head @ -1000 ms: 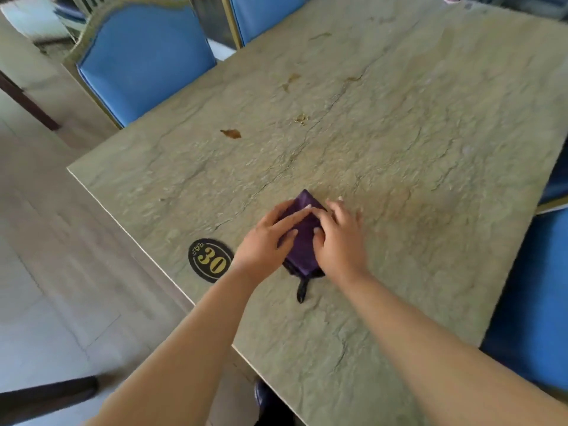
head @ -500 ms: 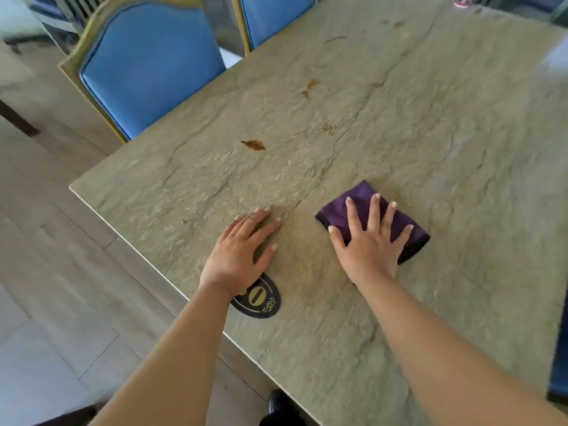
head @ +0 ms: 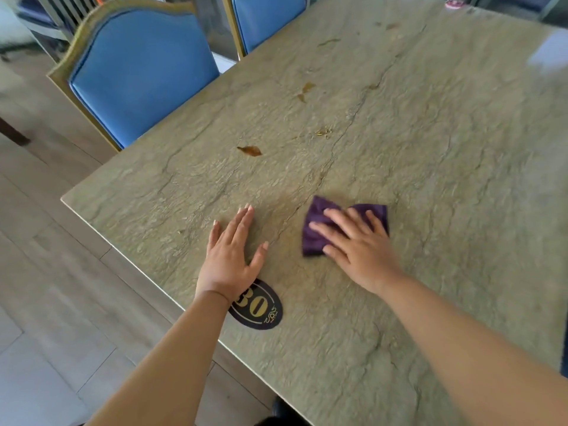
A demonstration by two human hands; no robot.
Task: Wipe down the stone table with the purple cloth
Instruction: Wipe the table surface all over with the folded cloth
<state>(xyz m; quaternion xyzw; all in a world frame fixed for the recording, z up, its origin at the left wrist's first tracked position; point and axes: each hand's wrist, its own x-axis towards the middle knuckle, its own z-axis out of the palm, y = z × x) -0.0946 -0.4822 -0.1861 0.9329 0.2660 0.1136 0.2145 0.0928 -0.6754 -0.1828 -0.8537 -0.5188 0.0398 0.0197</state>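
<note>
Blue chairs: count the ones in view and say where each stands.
2. One blue chair stands at the stone table's far-left side, its backrest fully visible. A second blue chair stands beyond it, cut off by the top edge. Others may sit outside the frame.

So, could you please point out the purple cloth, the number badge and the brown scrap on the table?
purple cloth (head: pixel 316 232): head view, its bare left part beside the fingers.
number badge (head: pixel 258 307): head view, the gold zero.
brown scrap (head: pixel 250 150): head view, its middle.
</note>
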